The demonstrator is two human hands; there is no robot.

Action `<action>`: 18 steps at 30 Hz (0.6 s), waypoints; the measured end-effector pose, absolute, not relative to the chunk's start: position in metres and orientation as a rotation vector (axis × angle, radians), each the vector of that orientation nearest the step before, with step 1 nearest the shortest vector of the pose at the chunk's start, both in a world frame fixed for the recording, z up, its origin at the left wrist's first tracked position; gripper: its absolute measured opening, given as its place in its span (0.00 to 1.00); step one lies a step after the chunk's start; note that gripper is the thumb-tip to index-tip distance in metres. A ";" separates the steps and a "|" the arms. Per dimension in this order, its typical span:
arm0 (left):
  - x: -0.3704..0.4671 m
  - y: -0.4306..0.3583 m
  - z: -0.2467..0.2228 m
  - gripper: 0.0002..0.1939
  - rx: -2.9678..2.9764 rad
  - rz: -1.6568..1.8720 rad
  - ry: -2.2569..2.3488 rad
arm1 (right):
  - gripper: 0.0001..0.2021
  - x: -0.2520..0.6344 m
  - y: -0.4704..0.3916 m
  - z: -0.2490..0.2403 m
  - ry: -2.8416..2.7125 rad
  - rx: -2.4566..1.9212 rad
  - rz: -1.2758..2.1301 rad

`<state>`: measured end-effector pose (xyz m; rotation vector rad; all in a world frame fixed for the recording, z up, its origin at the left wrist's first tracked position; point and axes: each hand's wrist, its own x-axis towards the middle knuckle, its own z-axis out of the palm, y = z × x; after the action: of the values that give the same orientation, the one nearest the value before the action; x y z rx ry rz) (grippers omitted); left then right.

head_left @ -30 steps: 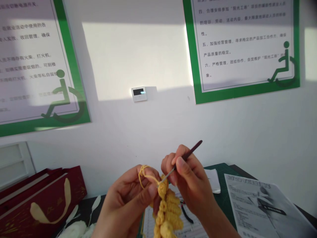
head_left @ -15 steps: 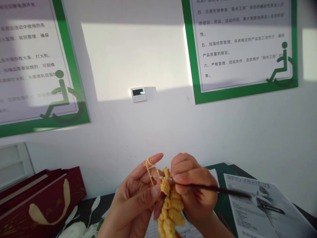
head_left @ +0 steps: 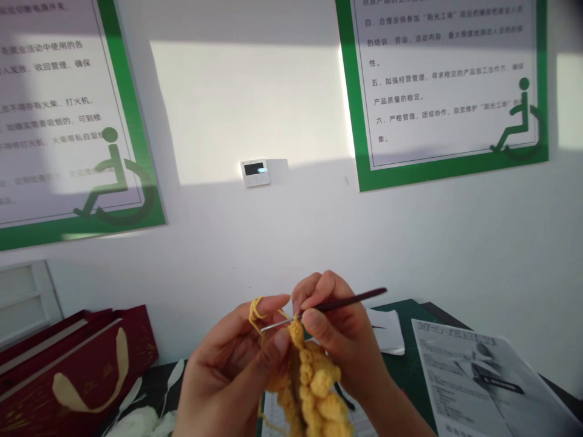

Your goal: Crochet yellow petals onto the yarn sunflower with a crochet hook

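left hand (head_left: 228, 358) pinching yellow crocheted piece (head_left: 323, 379) below hook tip, yarn (head_left: 256, 309) looped over index finger; right hand (head_left: 344, 331) gripping crochet hook (head_left: 353, 300). best practice: even yarn tension, hook throat turned toward strand.

I see one left hand (head_left: 232, 358), one right hand (head_left: 346, 340), one hook (head_left: 355, 298), one yellow crocheted piece (head_left: 319, 379), two green-bordered posters (head_left: 432, 109), one wall-mounted device (head_left: 255, 173), one green mat (head_left: 407, 364), and what looks like two dark red bags (head_left: 91, 376).
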<state>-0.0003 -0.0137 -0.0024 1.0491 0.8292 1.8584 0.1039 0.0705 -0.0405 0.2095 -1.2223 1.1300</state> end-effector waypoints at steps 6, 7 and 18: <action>0.001 -0.013 -0.005 0.18 1.107 1.930 0.878 | 0.02 0.116 0.070 -0.038 -1.370 0.090 0.758; 0.002 -0.013 -0.005 0.19 1.104 1.949 0.886 | 0.03 0.119 0.069 -0.038 -1.403 0.067 0.625; 0.005 -0.014 0.000 0.23 0.972 1.715 0.841 | 0.02 0.097 0.067 -0.043 -1.141 0.177 0.513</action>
<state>0.0045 -0.0141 0.0003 0.9718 0.8410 1.7149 0.0965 0.0672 -0.0434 0.1767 -1.1410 0.5129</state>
